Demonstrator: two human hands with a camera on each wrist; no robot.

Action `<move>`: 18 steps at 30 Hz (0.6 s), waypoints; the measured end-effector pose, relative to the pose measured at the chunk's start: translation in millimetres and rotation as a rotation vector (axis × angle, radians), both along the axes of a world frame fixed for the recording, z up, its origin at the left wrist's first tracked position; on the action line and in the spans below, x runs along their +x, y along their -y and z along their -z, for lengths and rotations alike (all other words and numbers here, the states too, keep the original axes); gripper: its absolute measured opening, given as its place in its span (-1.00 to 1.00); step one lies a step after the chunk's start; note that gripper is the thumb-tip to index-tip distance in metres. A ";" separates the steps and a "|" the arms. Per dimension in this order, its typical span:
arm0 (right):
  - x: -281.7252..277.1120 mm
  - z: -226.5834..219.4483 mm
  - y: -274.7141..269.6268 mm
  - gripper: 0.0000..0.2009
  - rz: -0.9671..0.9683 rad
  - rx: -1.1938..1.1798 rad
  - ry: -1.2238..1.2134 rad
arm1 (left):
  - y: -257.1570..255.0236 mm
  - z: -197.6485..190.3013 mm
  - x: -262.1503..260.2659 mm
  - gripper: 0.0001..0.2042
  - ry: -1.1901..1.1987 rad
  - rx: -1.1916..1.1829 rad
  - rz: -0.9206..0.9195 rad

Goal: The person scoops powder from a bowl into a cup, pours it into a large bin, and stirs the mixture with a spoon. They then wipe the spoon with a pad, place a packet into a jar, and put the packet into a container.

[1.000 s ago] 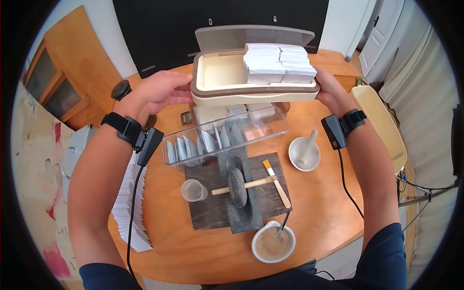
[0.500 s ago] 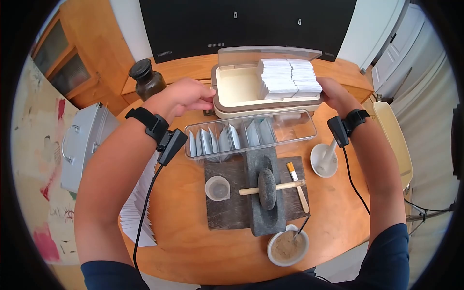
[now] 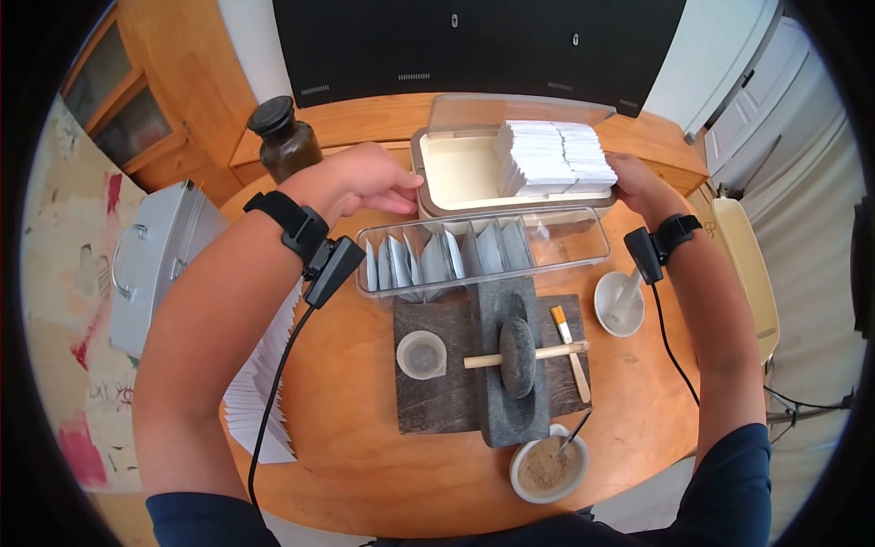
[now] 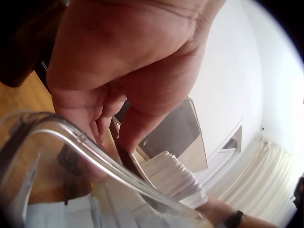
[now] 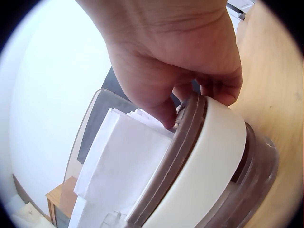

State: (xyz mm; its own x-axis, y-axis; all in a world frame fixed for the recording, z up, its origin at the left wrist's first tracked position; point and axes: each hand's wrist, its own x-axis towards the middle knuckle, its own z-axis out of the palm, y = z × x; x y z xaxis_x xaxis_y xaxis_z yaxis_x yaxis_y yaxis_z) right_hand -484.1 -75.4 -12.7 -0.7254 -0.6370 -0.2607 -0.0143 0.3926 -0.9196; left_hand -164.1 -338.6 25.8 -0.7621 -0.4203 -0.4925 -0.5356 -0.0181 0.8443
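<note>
A cream storage box with a brown rim stands at the back of the table, its clear lid tipped up behind. White paper packets fill its right side. My left hand holds the left end, thumb on the rim and fingers outside. At the other end, my right hand grips the rim, thumb inside beside the packets. Below that end, the right wrist view shows another brown, see-through container. Just in front lies a long clear tray with several silvery packets upright in it.
Nearer me are a stone grinding trough with its wheel, a brush, a plastic cup and a bowl of brown powder. A white mortar sits right; a dark jar and metal case left.
Both hands have lowered the storage box from above the tray to the back of the table behind it. The head view has shifted, bringing the dark jar fully into sight.
</note>
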 end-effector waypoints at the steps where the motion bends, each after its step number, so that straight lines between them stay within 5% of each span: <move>1: -2.0 1.3 -1.7 -0.67 -0.030 0.028 -0.023 | 0.8 0.8 -0.8 -0.74 0.004 0.008 -0.002; 9: 9.5 4.0 -3.1 -0.67 -0.035 -0.005 -0.053 | -0.5 3.0 -0.8 -0.79 0.029 -0.003 -0.014; 14: 8.3 3.8 -7.2 -0.66 -0.143 -0.063 -0.033 | -2.0 -5.4 -1.9 -0.65 0.214 -0.250 0.082; 18: 12.4 -1.2 -12.4 -0.65 -0.134 0.050 -0.069 | 8.3 4.2 -0.2 -0.54 0.249 -0.231 0.098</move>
State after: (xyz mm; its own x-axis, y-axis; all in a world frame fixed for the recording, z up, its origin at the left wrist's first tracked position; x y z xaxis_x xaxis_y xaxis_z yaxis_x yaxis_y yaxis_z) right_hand -471.7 -63.1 -11.5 -0.6524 -0.7164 -0.2473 -0.1318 0.4286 -0.8938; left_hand -164.3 -346.9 21.7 -0.6732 -0.4731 -0.5683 -0.7150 0.2201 0.6636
